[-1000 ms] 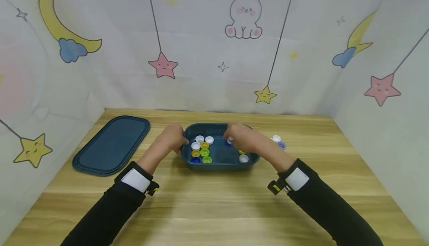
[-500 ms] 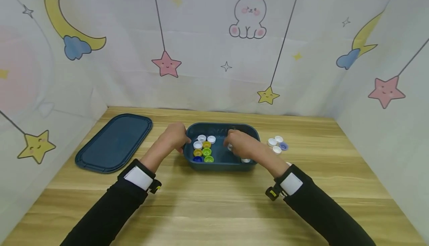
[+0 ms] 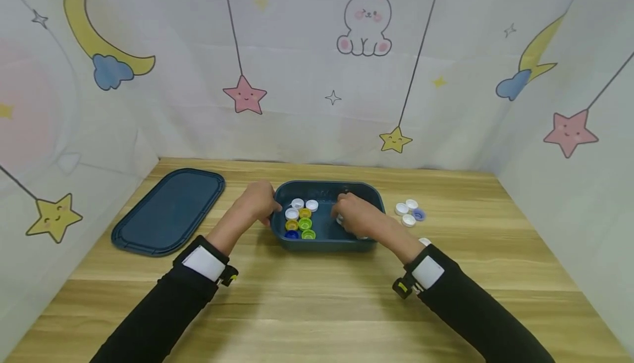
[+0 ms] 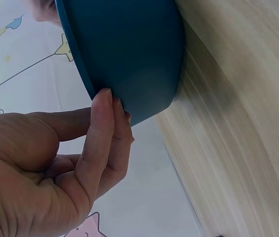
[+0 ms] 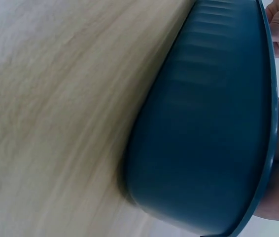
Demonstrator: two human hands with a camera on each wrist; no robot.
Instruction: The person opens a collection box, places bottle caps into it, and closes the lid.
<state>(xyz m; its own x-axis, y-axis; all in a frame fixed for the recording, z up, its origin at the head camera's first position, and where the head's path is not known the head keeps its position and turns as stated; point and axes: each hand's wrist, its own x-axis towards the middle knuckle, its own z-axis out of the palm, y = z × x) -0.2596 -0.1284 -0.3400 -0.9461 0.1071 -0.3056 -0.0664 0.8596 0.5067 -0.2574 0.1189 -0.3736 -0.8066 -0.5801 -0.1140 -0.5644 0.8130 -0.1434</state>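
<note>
A dark teal plastic box stands on the wooden table, with several bottle caps in it. White, yellow, green and dark blue caps, among them a green cap, sit in two rows along its left side. My left hand pinches the box's left rim between thumb and fingers, as the left wrist view shows. My right hand reaches down inside the box's right half, fingers curled over a white bottle cap that is mostly hidden. In the right wrist view the box wall hides its fingertips.
Right of the box lie several loose caps, including a white cap and a light blue cap. Another white cap shows beside the right wrist. A dark teal lid lies flat at left. Patterned cloth encloses the table.
My right hand has come slightly nearer inside the box, with the white cap at its fingertips. My left hand stays on the rim. The head view has shifted a little.
</note>
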